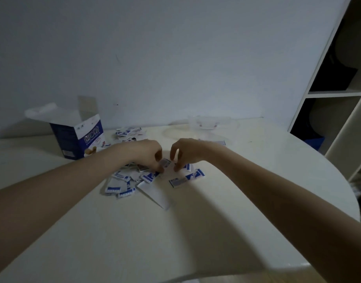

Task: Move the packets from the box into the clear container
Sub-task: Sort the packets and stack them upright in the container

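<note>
Your left hand [148, 153] and right hand [184, 153] both pinch one packet [166, 163] between them, above the pile [124, 180] on the bench [175, 231].

Dim room. Plain pale wall [175, 48] at 12 o'clock, white rounded table [257, 180] below, white shelving unit [334, 94] at 3 o'clock.

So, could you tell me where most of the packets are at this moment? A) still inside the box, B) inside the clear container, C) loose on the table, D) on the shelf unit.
C: the packets lie loose on the table under both hands, with more beside the open box, while the clear container stands apart at the back.
</note>
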